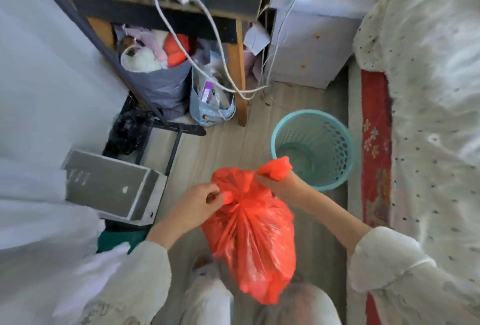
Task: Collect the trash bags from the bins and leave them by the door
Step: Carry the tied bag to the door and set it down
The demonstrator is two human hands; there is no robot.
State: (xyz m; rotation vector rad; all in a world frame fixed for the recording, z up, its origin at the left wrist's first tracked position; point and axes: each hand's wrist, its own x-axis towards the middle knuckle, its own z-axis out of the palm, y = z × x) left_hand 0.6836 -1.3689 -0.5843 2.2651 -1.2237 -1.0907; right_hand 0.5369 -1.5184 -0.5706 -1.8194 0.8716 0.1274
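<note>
A full red trash bag [252, 236] hangs in the air in front of me, its neck gathered at the top. My left hand [197, 205] pinches one flap of the bag's mouth at the left of the neck. My right hand [278, 181] grips the other flap, which sticks up above my fist. Just behind the bag a teal mesh bin [335, 140] stands on the wooden floor with no bag in it.
A bed with a white dotted cover [428, 117] fills the right side, a red rug [375, 148] along it. A wooden table [239, 65] at the back shelters a grey bag of clutter [161, 83] and a clear bag [210, 106]. A grey box [111, 184] lies at left.
</note>
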